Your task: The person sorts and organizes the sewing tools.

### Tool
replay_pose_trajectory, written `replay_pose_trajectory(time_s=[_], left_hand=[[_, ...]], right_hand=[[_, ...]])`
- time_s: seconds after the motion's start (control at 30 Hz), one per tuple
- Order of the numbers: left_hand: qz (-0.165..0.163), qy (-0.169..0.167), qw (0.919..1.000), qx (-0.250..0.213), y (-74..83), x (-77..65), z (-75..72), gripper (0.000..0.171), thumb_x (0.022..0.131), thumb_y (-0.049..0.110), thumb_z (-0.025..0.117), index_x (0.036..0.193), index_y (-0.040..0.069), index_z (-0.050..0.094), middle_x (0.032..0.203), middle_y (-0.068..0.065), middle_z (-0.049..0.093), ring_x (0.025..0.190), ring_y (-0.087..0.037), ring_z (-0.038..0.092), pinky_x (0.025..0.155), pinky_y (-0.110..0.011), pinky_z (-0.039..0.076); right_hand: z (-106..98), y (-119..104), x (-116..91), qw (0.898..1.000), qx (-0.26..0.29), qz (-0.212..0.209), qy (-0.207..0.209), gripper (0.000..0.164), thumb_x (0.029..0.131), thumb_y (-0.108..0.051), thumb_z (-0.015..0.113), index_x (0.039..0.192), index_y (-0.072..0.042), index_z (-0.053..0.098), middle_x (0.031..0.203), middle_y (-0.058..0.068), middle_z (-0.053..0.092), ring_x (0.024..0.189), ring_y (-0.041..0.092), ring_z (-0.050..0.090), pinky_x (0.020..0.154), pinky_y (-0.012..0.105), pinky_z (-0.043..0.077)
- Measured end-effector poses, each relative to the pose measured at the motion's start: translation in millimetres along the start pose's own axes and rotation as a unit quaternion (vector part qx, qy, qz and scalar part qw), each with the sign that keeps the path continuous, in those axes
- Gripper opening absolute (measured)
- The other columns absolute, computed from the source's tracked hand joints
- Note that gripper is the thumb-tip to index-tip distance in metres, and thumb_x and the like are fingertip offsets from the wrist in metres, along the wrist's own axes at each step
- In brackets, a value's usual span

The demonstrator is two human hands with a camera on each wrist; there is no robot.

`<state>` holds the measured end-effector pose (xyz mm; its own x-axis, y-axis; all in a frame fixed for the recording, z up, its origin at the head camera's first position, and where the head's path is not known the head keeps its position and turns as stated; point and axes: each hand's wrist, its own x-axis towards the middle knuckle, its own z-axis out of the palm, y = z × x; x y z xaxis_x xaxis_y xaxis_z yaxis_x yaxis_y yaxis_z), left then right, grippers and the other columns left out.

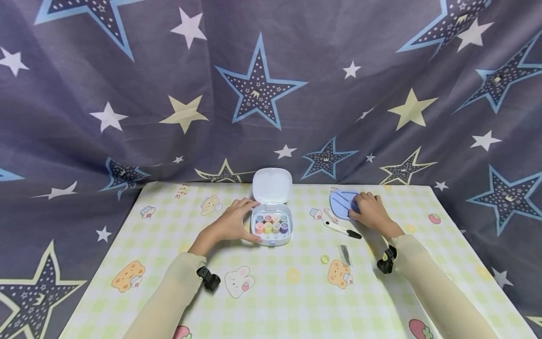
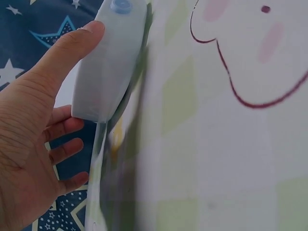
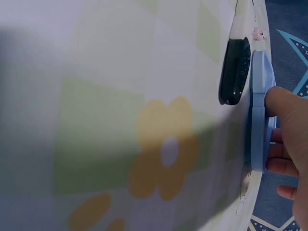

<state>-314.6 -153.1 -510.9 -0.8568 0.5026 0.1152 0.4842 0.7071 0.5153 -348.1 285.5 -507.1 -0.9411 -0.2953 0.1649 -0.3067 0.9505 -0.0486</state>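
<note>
A small white hinged case point(image 1: 272, 240) stands with its lid point(image 1: 272, 186) raised. Inside are several little jars point(image 1: 267, 228) in different colours, set in rows. My left hand point(image 1: 233, 220) grips the case from its left side, thumb at the front edge and fingers toward the hinge. In the left wrist view the thumb lies on the wall of the case point(image 2: 108, 72), beside a blue button. My right hand point(image 1: 373, 212) holds the right side of a flat blue tray point(image 1: 340, 205) with slanted ridges. The right wrist view shows my thumb on the rim of this tray point(image 3: 258, 120).
A white cutter-like tool with a black end point(image 1: 342, 230) lies in front of the tray, beside a small pinkish packet point(image 1: 331, 215). Nearer are a clear packet of dark strips point(image 1: 345, 255) and a small round yellow piece point(image 1: 324, 259). A starry curtain point(image 1: 262, 94) hangs behind the table.
</note>
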Motion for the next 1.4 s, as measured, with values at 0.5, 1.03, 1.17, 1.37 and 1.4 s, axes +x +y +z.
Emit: replay_pose_trajectory(time_s=[0.5, 1.03, 1.17, 1.37, 1.4], left_hand=[[-0.002, 0.002, 1.0000, -0.002, -1.7, -1.7, 0.4, 0.113, 0.048, 0.070, 0.078, 0.142, 0.019, 0.040, 0.133, 0.002, 0.046, 0.118, -0.019, 0.039, 0.102, -0.046, 0.036], [-0.003, -0.002, 1.0000, -0.007, 2.0, -4.2, -1.1, 0.112, 0.050, 0.065, 0.080, 0.142, 0.019, 0.039, 0.132, -0.003, 0.048, 0.119, -0.020, 0.039, 0.103, -0.046, 0.035], [-0.009, -0.005, 0.9999, 0.000, 2.3, -3.9, -1.1, 0.112, 0.050, 0.067, 0.080, 0.143, 0.020, 0.038, 0.133, -0.001, 0.047, 0.121, -0.020, 0.038, 0.103, -0.047, 0.035], [-0.009, -0.004, 0.9999, -0.003, 3.0, -3.7, -0.9, 0.111, 0.050, 0.065, 0.081, 0.143, 0.020, 0.038, 0.133, -0.002, 0.047, 0.119, -0.020, 0.039, 0.103, -0.046, 0.035], [-0.008, -0.004, 1.0000, -0.003, 2.9, -3.6, -0.9, 0.111, 0.050, 0.064, 0.081, 0.143, 0.020, 0.038, 0.133, -0.003, 0.047, 0.119, -0.020, 0.039, 0.103, -0.046, 0.035]], right_hand=[[-0.3, -1.1, -2.3, 0.998, -0.050, -0.021, 0.020, 0.038, 0.081, -0.031, 0.062, 0.098, 0.003, 0.058, 0.096, 0.019, 0.060, 0.091, 0.035, 0.050, 0.080, 0.054, 0.035], [-12.7, -8.4, -8.8, 0.998, -0.026, -0.021, 0.059, 0.033, 0.081, -0.031, 0.061, 0.090, -0.001, 0.052, 0.084, 0.013, 0.051, 0.083, 0.032, 0.045, 0.077, 0.052, 0.033], [-18.7, -19.4, -7.5, 0.996, -0.006, -0.019, 0.087, 0.032, 0.080, -0.031, 0.062, 0.091, -0.002, 0.055, 0.083, 0.012, 0.052, 0.081, 0.031, 0.045, 0.075, 0.050, 0.032], [-33.9, -49.2, -5.2, 0.992, 0.008, -0.027, 0.124, 0.034, 0.079, -0.031, 0.062, 0.093, -0.001, 0.057, 0.084, 0.013, 0.054, 0.080, 0.031, 0.047, 0.075, 0.050, 0.033], [-37.1, -55.2, -5.0, 0.992, 0.012, -0.029, 0.125, 0.035, 0.079, -0.031, 0.062, 0.094, 0.000, 0.058, 0.085, 0.013, 0.055, 0.081, 0.031, 0.047, 0.076, 0.051, 0.033]])
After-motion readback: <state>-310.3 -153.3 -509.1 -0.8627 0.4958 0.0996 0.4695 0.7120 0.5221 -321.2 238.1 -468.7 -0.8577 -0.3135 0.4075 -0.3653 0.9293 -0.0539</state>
